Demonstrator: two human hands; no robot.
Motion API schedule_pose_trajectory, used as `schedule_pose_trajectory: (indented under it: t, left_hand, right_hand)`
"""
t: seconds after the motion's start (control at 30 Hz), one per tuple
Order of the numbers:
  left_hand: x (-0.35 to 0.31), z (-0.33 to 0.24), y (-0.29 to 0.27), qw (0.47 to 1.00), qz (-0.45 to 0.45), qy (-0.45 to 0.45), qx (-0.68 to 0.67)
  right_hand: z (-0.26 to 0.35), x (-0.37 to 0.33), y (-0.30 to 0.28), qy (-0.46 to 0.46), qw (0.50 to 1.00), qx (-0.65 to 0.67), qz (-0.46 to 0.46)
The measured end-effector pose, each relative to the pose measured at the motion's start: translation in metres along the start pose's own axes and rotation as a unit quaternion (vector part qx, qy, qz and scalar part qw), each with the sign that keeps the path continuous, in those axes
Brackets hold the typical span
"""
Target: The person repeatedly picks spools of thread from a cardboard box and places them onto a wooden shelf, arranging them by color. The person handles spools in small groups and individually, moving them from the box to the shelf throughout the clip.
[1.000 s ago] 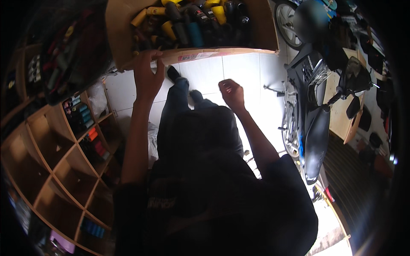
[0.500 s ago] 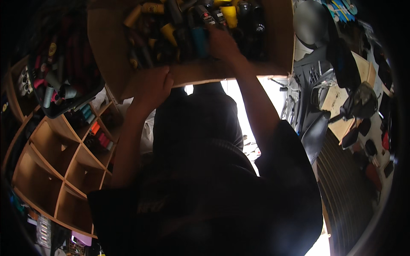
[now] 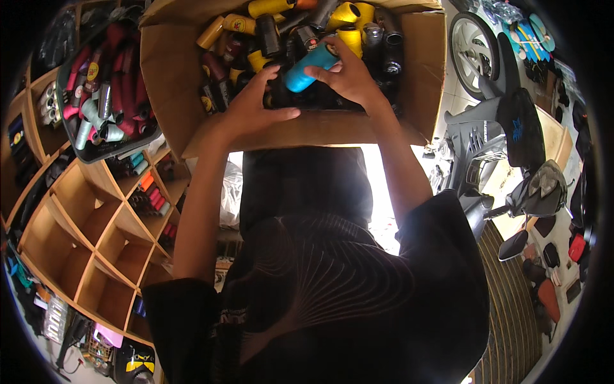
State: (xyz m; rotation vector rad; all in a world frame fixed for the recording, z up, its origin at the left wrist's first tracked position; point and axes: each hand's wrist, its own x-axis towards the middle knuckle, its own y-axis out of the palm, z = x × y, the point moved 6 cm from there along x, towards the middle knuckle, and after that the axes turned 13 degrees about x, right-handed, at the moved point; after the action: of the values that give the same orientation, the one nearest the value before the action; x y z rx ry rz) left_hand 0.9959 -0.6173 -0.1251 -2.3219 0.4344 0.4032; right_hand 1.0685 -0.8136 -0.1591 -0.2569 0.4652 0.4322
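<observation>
Carefully, the blue thread spool [image 3: 311, 68] is best gripped around its body, with pressure kept even so that the winding is not rubbed loose; by judgement, it should be kept raised from its crowded neighbours, on which it could be snagged.

Nearest the wearer, towards twelve o'clock, the front wall of a cardboard box [image 3: 320, 131] is reached over by both forearms. Just beyond it, towards eleven o'clock, the left hand [image 3: 246, 110] is held with fingers spread wide and nothing seen between them. Towards one o'clock, the right hand [image 3: 354, 80] is wrapped about the spool, which is pinched between thumb and fingers and tilted, its ends at eight and two o'clock. From the right palm, the spool is found at ten o'clock; from the left palm, at two, just beside the fingertips and apparently untouched by them. Whether its underside is touching the pile cannot be told. Farther off, yellow cones [image 3: 268, 8] and dark cones [image 3: 268, 35] are heaped inside the box.
</observation>
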Motion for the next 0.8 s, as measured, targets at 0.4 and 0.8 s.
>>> schedule_pose_trajectory:
  t: [0.4, 0.8]
  left_hand:
    - [-0.034, 0.044, 0.003, 0.946, 0.037, -0.289, -0.144]
    - [-0.034, 0.040, 0.003, 0.960, 0.001, -0.261, -0.099]
  right_hand:
    - [-0.069, -0.005, 0.066, -0.173, 0.828, -0.481, 0.229]
    - [-0.124, 0.010, 0.021, 0.012, 0.724, -0.631, 0.278]
